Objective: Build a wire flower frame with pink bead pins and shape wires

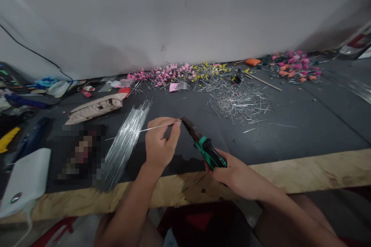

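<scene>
Between the thumb and fingers of my left hand (pixel 160 141) is a thin metal wire (pixel 158 126), pinched close to its right end. The rest of the wire runs leftward over a bundle of straight wires (pixel 124 142) lying on the table. My right hand (pixel 230 171) is wrapped around the green and black handles of a pair of pliers (pixel 204 142). The plier jaws meet the wire's end just beyond my left fingertips; how firmly they close on it is too small to tell.
Cut wire pieces (pixel 240 100) are heaped behind the pliers. Pink-tipped wires (pixel 171 73), yellow-tipped wires (pixel 211 70) and a magenta and orange cluster (pixel 298 65) line the wall. To the left are a beige pouch (pixel 97 108) and a white power bank (pixel 27 181). The wooden table edge (pixel 313 168) runs in front.
</scene>
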`<action>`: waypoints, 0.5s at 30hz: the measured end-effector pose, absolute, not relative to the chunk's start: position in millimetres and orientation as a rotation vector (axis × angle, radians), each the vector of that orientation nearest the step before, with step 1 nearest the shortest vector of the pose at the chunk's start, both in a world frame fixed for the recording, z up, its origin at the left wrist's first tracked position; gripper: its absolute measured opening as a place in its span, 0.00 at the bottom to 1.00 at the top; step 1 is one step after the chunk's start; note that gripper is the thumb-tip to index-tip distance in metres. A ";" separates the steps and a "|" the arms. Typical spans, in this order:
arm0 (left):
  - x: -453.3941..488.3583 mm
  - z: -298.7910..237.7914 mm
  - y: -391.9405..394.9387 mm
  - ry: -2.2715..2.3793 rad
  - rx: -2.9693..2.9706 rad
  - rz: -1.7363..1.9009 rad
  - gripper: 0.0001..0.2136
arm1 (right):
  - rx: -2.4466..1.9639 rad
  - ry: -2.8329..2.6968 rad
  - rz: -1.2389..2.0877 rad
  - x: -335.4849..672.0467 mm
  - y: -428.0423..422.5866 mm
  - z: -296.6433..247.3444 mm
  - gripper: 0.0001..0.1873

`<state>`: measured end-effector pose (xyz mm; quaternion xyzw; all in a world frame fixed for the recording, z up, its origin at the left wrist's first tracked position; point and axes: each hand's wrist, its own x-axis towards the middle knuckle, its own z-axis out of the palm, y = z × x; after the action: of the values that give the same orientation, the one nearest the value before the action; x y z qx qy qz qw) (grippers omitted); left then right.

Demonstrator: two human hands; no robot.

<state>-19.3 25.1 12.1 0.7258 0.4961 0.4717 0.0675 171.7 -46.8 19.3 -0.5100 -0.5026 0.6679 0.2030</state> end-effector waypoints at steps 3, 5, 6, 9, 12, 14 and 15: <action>-17.1 12.3 22.6 1.512 1.946 1.350 0.11 | -1.425 -1.418 1.856 167.1 -41.6 20.4 0.07; -18.2 11.5 22.8 1.471 1.782 1.311 0.14 | -1.435 -1.423 1.852 164.2 -38.1 20.0 0.06; -19.5 11.0 23.3 1.439 1.708 1.304 0.15 | -1.439 -1.420 1.860 163.0 -36.4 19.3 0.06; -24.4 9.8 24.1 1.343 1.638 1.256 0.12 | -1.438 -1.412 1.882 161.1 -32.3 16.0 0.06; -28.6 9.7 23.0 1.295 1.743 1.163 0.09 | -1.427 -1.406 1.866 162.6 -30.2 11.2 0.08; -30.1 9.4 22.2 1.278 1.788 1.126 0.08 | -1.423 -1.384 1.880 164.8 -30.1 8.2 0.09; -30.5 9.0 22.0 1.276 1.795 1.121 0.07 | -1.421 -1.374 1.892 165.9 -30.3 6.9 0.09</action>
<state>-30.5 22.0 9.0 0.6858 0.4877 0.4284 0.3290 165.9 -30.3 6.9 -0.5086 -0.4919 0.6774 0.2014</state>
